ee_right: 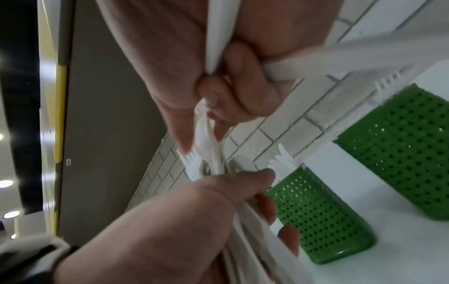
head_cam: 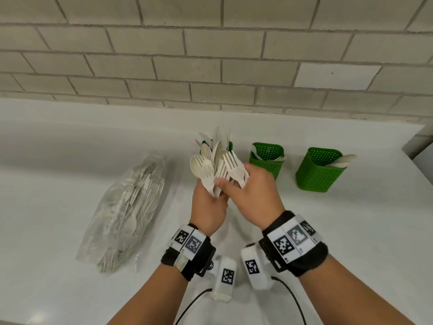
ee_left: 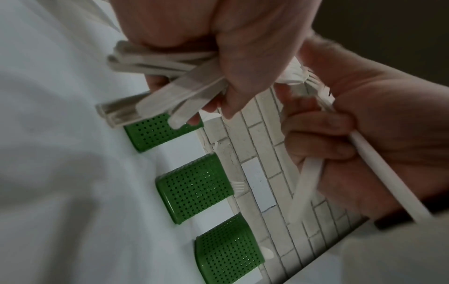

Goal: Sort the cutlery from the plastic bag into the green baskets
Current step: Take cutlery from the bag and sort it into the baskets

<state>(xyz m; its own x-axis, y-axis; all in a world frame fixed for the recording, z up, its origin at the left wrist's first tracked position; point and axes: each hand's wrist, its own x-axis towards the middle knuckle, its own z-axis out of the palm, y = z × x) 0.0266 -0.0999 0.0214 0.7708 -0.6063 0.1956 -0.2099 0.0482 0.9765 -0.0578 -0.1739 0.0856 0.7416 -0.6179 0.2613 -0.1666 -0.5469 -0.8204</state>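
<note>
Bag (head_cam: 126,214) lies on the counter (head_cam: 351,231) at far left, clear plastic, still holding many pale pieces; it is well apart from the hands. Left hand (head_cam: 208,207) is wrapped round a mixed bundle (head_cam: 210,170) of spoons and forks, heads fanned upward, handles sticking out below the fist in the left wrist view. Right hand (head_cam: 253,191) is closed on forks (head_cam: 232,165) at the bundle's right side, thumb over the front, several handles trailing through its palm. Judgement: step in hand is pulling forks free of the bundle; best to slide them out along their handles while the left keeps a firm squeeze, so tines do not snag spoon bowls and spill the rest. Left basket (head_cam: 228,146) sits directly behind the bundle, largely hidden, crowded with upright pieces. Middle basket (head_cam: 267,160) holds forks, the likely target; right basket (head_cam: 318,170) holds spoon-like pieces. Nothing blocks the short path to the middle basket.
</note>
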